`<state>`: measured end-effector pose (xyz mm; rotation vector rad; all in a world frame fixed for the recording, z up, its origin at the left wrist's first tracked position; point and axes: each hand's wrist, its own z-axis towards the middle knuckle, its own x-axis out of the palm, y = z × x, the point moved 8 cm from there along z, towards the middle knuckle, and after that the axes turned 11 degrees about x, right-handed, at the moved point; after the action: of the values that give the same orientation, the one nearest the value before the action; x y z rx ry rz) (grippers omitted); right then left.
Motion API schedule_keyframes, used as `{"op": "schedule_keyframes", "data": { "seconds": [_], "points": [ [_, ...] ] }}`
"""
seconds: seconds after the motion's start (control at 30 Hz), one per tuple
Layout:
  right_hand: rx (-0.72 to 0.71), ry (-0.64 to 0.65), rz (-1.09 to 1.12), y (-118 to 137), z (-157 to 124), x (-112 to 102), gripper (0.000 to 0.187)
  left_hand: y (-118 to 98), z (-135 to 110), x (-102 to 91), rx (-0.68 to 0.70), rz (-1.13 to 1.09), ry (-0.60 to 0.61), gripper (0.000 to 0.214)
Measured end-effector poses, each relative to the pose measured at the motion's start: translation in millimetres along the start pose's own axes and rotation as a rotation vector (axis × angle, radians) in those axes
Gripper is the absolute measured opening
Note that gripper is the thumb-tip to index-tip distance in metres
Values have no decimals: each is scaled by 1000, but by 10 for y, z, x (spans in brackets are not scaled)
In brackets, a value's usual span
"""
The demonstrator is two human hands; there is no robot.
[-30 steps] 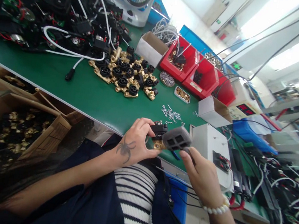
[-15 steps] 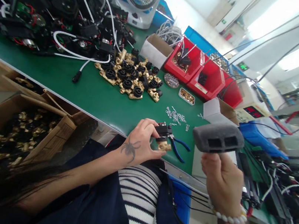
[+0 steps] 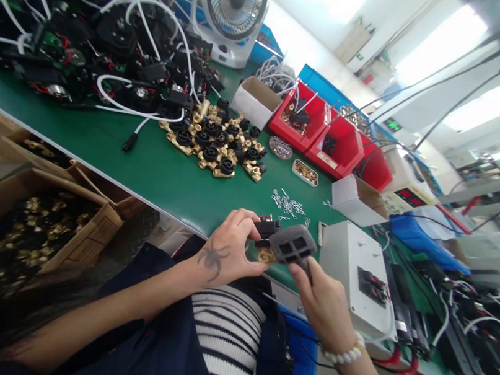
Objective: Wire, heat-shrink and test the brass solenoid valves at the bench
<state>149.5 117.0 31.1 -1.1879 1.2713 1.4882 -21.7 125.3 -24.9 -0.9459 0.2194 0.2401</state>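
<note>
My left hand (image 3: 228, 248), marked with a spider tattoo, pinches a small black and brass valve part (image 3: 265, 238) at the near edge of the green bench (image 3: 150, 160). My right hand (image 3: 324, 302) grips the handle of a grey rubber mallet (image 3: 292, 246), and the mallet's head rests against the valve part. A white bead bracelet sits on my right wrist.
A pile of brass and black fittings (image 3: 216, 142) lies mid-bench, with small metal clips (image 3: 288, 202) nearer. Red bins (image 3: 328, 136), a white fan (image 3: 235, 3), tangled pump assemblies (image 3: 80, 30), a white box with switches (image 3: 359, 276) and a carton of brass parts (image 3: 28, 223) surround me.
My right hand raised the mallet up and to the right half a second ago, then brought it back down onto the valve part. My left hand kept its hold.
</note>
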Motion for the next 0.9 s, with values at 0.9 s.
{"op": "schedule_keyframes", "data": {
  "seconds": [0.9],
  "points": [
    [3,165,246,309,843,-209,44,-241,73,-504,-8,-70,-110,40]
  ]
}}
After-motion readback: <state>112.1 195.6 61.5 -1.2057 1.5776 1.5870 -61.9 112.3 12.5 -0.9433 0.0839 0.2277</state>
